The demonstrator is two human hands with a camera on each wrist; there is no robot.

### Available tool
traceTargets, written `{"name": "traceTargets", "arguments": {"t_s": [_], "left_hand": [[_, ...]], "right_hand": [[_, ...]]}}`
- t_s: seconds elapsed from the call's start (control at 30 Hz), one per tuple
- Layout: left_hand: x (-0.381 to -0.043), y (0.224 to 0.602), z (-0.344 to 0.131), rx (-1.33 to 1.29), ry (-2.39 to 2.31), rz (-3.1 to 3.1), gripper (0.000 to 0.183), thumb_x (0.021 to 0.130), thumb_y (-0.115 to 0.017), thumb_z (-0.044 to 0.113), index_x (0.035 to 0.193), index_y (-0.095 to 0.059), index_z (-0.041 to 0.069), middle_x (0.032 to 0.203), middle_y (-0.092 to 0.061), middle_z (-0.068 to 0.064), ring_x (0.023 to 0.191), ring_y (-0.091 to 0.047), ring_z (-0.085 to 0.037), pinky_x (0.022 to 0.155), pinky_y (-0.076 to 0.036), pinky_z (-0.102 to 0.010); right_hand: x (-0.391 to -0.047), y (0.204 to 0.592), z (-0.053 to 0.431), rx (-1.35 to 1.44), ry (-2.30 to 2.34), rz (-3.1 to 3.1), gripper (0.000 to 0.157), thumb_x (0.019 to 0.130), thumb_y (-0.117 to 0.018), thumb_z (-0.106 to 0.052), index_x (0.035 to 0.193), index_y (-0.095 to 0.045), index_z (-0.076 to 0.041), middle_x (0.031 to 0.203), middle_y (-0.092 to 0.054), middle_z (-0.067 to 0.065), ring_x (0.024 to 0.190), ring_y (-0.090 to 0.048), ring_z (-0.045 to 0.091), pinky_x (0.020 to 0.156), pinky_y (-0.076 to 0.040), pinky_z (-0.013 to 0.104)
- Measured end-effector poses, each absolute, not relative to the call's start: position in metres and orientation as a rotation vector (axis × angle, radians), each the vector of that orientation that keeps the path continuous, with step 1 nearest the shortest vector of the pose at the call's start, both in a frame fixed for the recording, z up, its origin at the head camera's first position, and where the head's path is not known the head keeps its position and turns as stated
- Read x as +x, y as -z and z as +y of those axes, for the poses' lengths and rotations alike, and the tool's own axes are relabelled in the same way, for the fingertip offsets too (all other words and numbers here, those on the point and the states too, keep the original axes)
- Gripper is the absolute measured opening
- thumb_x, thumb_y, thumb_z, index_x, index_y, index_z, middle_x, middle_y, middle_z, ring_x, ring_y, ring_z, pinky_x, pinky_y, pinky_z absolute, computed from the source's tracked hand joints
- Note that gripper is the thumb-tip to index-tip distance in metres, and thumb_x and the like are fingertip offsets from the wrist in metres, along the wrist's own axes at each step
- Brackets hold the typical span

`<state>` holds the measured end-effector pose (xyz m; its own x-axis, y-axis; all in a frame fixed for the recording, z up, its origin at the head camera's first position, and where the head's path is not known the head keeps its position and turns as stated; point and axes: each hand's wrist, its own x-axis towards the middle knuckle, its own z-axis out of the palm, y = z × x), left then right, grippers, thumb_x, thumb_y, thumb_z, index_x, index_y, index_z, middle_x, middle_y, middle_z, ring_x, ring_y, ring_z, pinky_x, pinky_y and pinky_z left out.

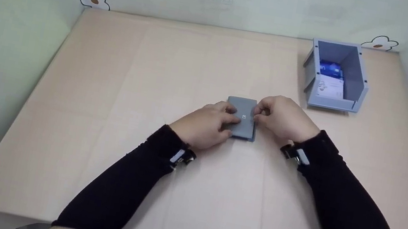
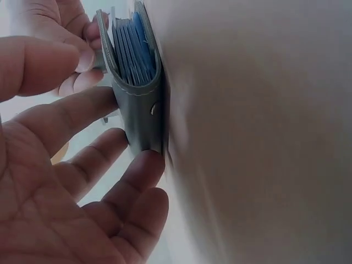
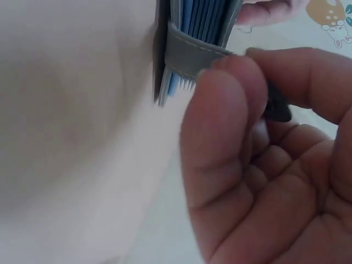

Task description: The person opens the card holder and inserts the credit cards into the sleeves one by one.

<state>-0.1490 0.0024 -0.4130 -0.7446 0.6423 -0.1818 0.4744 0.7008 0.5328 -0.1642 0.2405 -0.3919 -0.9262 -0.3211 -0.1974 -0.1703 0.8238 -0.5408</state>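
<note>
A grey card holder [image 1: 246,107] with a small light mark on its cover lies on the table. My left hand [image 1: 206,125] rests on its left side, fingertips on the cover and along the stitched spine [image 2: 140,115]. Several cards or sleeves [image 2: 132,52], some of them blue, show between the covers. At the right edge my right hand [image 1: 287,118] pinches the end of the stitched closing strap [image 3: 195,52] between thumb and finger. The strap crosses the card holder's open side; its dark tip pokes out past the fingers. The pinched part itself is hidden.
A grey plastic bin [image 1: 334,103] stands at the back right of the table [image 1: 155,59], holding a blue packet [image 1: 330,69] and a white card or box [image 1: 330,87]. Flower-patterned walls [image 1: 247,13] enclose the back and sides.
</note>
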Motion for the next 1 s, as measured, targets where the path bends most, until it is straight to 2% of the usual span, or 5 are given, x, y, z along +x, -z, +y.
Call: {"name": "traceTargets", "arguments": {"t_s": [0.13, 0.3, 0.43, 0.77, 1.0], "left_hand": [[-0.147, 0.412, 0.004, 0.902, -0.598, 2.578, 0.05, 0.105, -0.057, 0.031, 0.153, -0.057, 0.017, 0.165, -0.041, -0.003, 0.15, -0.043, -0.029, 0.125, -0.035, -0.044], [-0.146, 0.411, 0.005, 0.926, -0.571, 2.593, 0.05, 0.105, -0.058, 0.03, 0.153, -0.057, 0.017, 0.166, -0.041, -0.004, 0.149, -0.043, -0.031, 0.125, -0.035, -0.045], [-0.146, 0.411, 0.004, 0.934, -0.576, 2.598, 0.049, 0.104, -0.058, 0.029, 0.152, -0.058, 0.018, 0.166, -0.041, -0.005, 0.149, -0.044, -0.032, 0.125, -0.036, -0.044], [-0.145, 0.413, 0.004, 0.937, -0.588, 2.592, 0.05, 0.104, -0.057, 0.03, 0.152, -0.058, 0.017, 0.166, -0.04, -0.005, 0.148, -0.045, -0.032, 0.124, -0.036, -0.045], [-0.146, 0.414, 0.002, 0.947, -0.594, 2.596, 0.05, 0.104, -0.057, 0.03, 0.152, -0.058, 0.016, 0.166, -0.041, -0.005, 0.149, -0.044, -0.032, 0.126, -0.034, -0.045]], "right_hand": [[-0.167, 0.393, 0.24, -0.439, 0.808, 2.678, 0.009, 0.095, -0.078, -0.017, 0.102, -0.077, -0.012, 0.095, -0.075, 0.002, 0.088, -0.063, 0.019, 0.08, -0.047, 0.033], [-0.17, 0.395, 0.237, -0.474, 0.794, 2.723, 0.011, 0.099, -0.07, -0.009, 0.102, -0.08, -0.011, 0.099, -0.078, 0.004, 0.095, -0.066, 0.021, 0.089, -0.051, 0.039], [-0.175, 0.398, 0.229, -0.491, 0.764, 2.744, 0.013, 0.102, -0.068, -0.011, 0.1, -0.08, -0.009, 0.098, -0.077, 0.005, 0.096, -0.066, 0.022, 0.091, -0.053, 0.042], [-0.188, 0.393, 0.222, -0.557, 0.624, 2.652, 0.015, 0.1, -0.071, -0.017, 0.087, -0.075, -0.011, 0.08, -0.065, -0.003, 0.08, -0.057, 0.018, 0.075, -0.043, 0.032], [-0.191, 0.389, 0.216, -0.525, 0.557, 2.642, 0.014, 0.099, -0.071, -0.017, 0.086, -0.075, -0.011, 0.077, -0.064, -0.004, 0.079, -0.057, 0.019, 0.075, -0.043, 0.031]]}}
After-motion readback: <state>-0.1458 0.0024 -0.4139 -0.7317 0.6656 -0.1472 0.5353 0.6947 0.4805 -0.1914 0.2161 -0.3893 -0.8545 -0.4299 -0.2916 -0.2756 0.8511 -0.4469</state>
